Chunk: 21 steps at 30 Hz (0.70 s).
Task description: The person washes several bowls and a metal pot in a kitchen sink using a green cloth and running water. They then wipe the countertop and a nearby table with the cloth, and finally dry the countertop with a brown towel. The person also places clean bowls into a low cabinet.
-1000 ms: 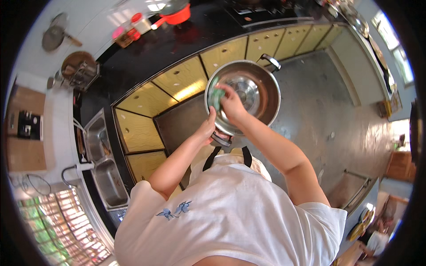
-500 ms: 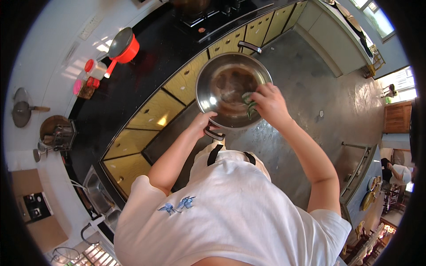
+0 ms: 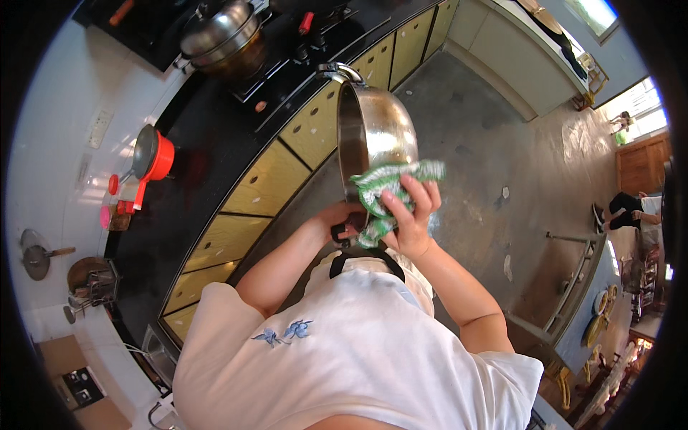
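Note:
A two-handled stainless steel pan (image 3: 393, 125) is tipped on its side in front of me. Its opening faces left and its brownish, stained outer side faces right. My left hand (image 3: 345, 217) grips it at the near handle, the fingers partly hidden behind the rim. In my right hand (image 3: 412, 218) is a crumpled green and white cloth (image 3: 378, 188), bunched at the near right part of the pan's outside. Motion blurs the edge of the cloth. The far handle (image 3: 340, 72) points toward the stove.
A black counter (image 3: 208, 161) over yellow cabinets (image 3: 261, 183) runs along the left. On it stand a red saucepan (image 3: 159, 158) and jars. A stacked steel pot (image 3: 222, 39) sits by the stove. A blue table (image 3: 584, 308) is at right; another person (image 3: 631, 211) is beyond it.
The pan has turned from facing up to lying on its side, opening leftward. My right hand and the cloth have moved from inside the pan to its outside, nearer to me.

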Tool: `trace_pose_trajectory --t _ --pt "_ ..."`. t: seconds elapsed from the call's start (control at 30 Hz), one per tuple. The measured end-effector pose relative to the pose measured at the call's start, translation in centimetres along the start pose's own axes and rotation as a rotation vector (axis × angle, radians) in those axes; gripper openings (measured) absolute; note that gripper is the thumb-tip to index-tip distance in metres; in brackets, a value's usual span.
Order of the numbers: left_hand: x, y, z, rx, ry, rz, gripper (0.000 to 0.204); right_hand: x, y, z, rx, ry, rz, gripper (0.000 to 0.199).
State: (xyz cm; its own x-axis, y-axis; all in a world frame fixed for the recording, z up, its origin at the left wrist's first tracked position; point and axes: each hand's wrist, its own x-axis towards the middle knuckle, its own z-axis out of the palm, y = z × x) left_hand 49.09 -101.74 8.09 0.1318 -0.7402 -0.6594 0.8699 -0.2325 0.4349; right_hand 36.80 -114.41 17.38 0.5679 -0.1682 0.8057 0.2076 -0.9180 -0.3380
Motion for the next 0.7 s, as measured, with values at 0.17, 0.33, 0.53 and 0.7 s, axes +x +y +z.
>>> trace_pose_trajectory --t 0.17,0.33,0.53,0.7 --pt "6.3 0.6 0.8 0.229 -0.073 -0.103 0.026 12.1 10.7 -4.8 0.344 -0.099 0.337 0.033" --pt "10.2 3.7 7.6 -0.043 -0.12 -0.047 0.028 14.2 22.7 -4.0 1.109 -0.421 1.107 0.042" --pt "14.4 8.1 8.7 -0.455 -0.076 0.124 0.031 5.7 25.0 3.8 1.537 -0.394 1.599 0.053" --pt "18.8 11.0 5.8 -0.577 0.133 0.085 0.035 6.1 25.2 6.5 1.215 -0.27 1.355 0.047"
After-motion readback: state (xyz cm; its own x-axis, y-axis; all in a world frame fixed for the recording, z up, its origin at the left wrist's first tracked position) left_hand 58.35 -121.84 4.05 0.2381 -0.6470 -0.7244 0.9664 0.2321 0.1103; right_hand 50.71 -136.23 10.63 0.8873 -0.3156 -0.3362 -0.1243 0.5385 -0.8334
